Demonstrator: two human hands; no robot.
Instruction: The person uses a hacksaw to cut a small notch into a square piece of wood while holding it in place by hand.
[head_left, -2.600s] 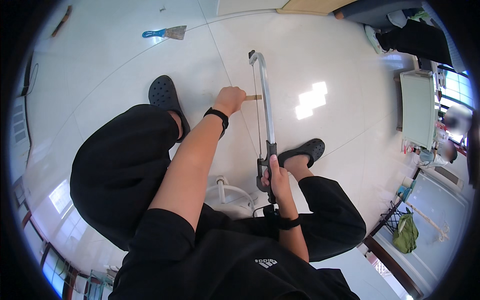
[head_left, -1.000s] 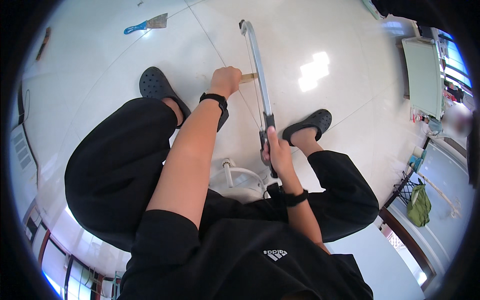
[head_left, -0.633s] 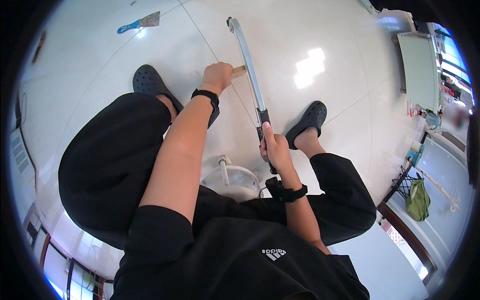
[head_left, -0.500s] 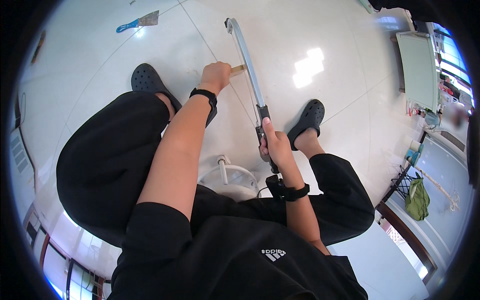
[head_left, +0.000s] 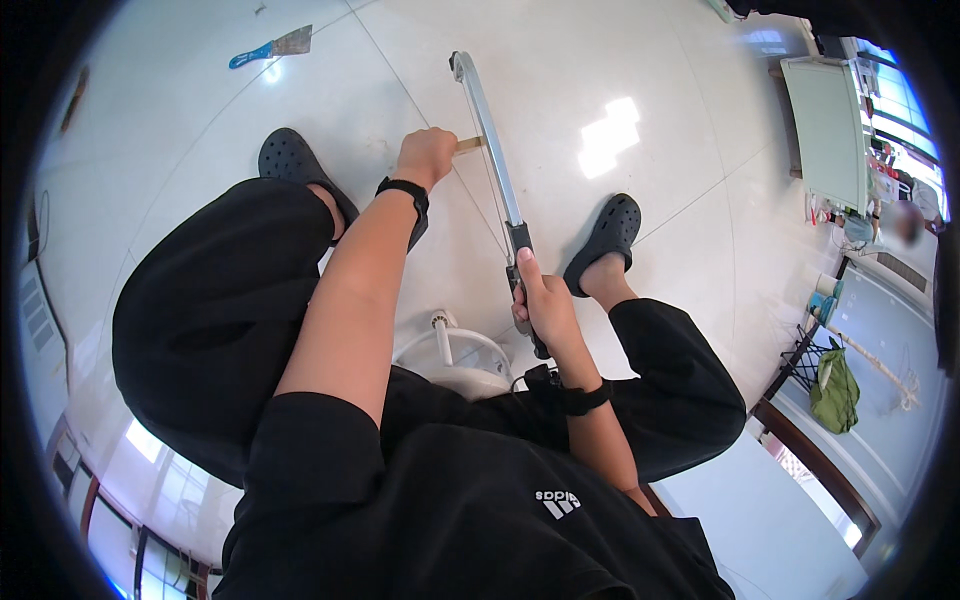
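A pale, glossy tiled floor (head_left: 690, 140) spreads across the scene, with bright window light shining on it to the right. The person's legs in black trousers (head_left: 215, 320) are bent apart, one knee to the left and one to the right. A white cabinet (head_left: 828, 130) stands far to the right. The hacksaw (head_left: 490, 135) lies lengthwise between the legs, its black handle near and its curved silver end far and slightly left, with the thin blade along the left side of the frame. Just left of its handle is a white piece with bars (head_left: 470, 375), partly hidden by the trousers. A green bag (head_left: 835, 390) is at the right. Dark perforated clogs (head_left: 607, 238) are on both feet. The right hand (head_left: 547, 300) is closed around the saw's handle, thumb stretched along it. The left hand (head_left: 427, 155) is a tight fist around a light wooden strip (head_left: 469, 145), whose free end points right and reaches the saw; exact contact with the blade cannot be told. A blue-handled scraper (head_left: 272, 47) lies far left.
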